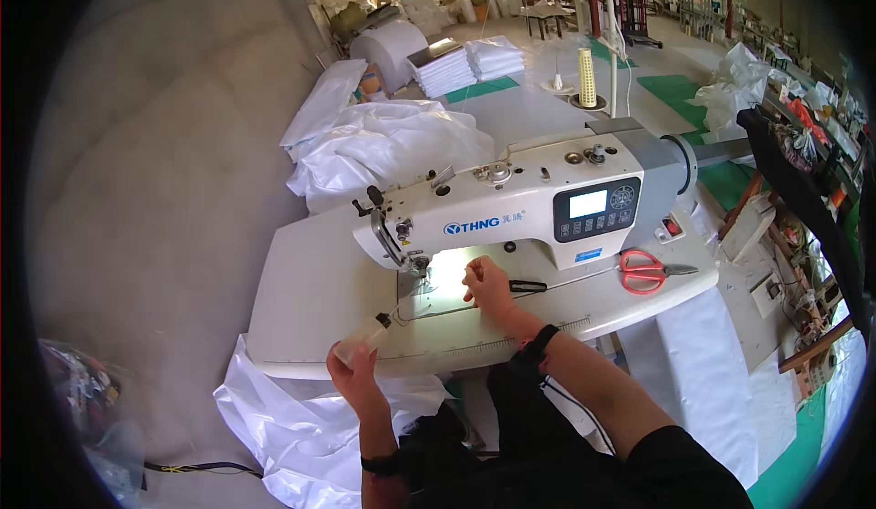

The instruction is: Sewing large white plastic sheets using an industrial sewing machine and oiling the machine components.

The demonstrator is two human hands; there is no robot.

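Left hand (354, 369), nearest the lens: fingers curled around a small clear bottle (363, 337), dark nozzle tilted up and right toward the needle area. Bottle sits over the front edge of the table (310, 308), left of the plate.

Right hand (488, 283): on the lit bed under the machine (511, 208) arm, fingertips drawn together as if pinching something small (thread or a fitting, too fine to resolve). Black clip-like tool (527, 285) lies just beside it.

Red scissors (648, 270) on the table to the right, well apart from both hands. White fabric (301, 436) hangs off the front edge.

Judgement on the step: looks like oiling or servicing near the needle. Best done with the nozzle brought close before any squeeze, bottle kept tilted low, right hand clear of the needle path, fabric kept out of drip range.

Unclear: bottle contents, needle itself (washed out by lamp glare), what the right fingertips hold. Fisheye rim cuts off the floor at left.
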